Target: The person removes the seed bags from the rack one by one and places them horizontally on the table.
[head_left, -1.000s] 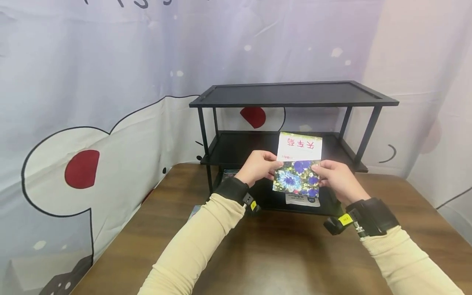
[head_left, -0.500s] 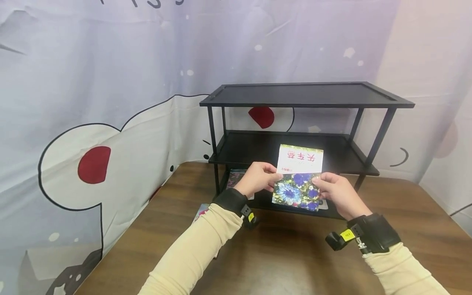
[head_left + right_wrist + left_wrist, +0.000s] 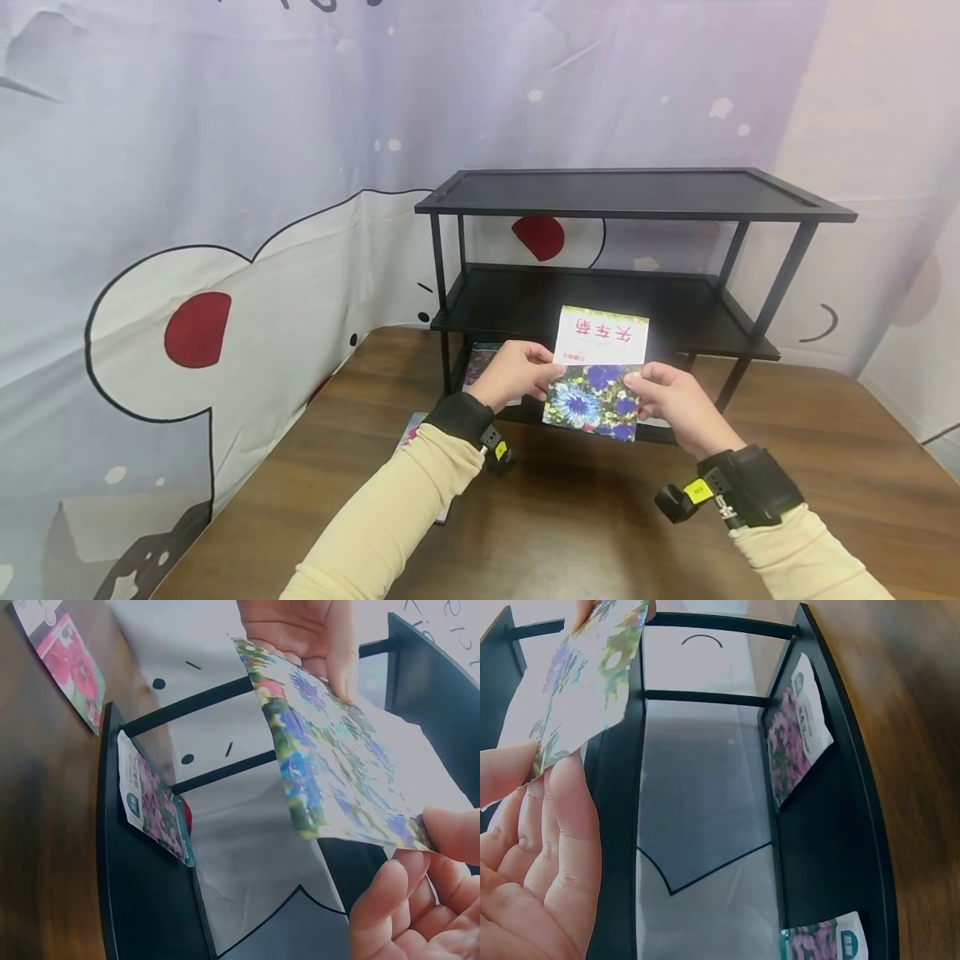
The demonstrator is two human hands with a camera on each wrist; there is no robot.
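A flower seed packet [image 3: 596,372] with blue blooms and a white band of red print is held upright in front of the black shelf rack [image 3: 637,193]. My left hand [image 3: 525,372] pinches its left edge and my right hand [image 3: 660,392] pinches its right edge. In the left wrist view the packet [image 3: 585,682] sits above my left hand's fingers [image 3: 547,847]. In the right wrist view the packet [image 3: 330,765] spans between both hands, with my right hand's fingers [image 3: 397,900] below it.
A pink-flower packet [image 3: 480,365] lies on the rack's bottom shelf, seen as a packet [image 3: 799,727] and a second packet [image 3: 825,941] from the left wrist. Another packet [image 3: 415,431] lies on the brown table [image 3: 600,533], left of the rack. A printed cloth hangs behind.
Both hands have drawn the packet a little lower and nearer to me, away from the rack's middle shelf. Both hands still pinch its edges as before.
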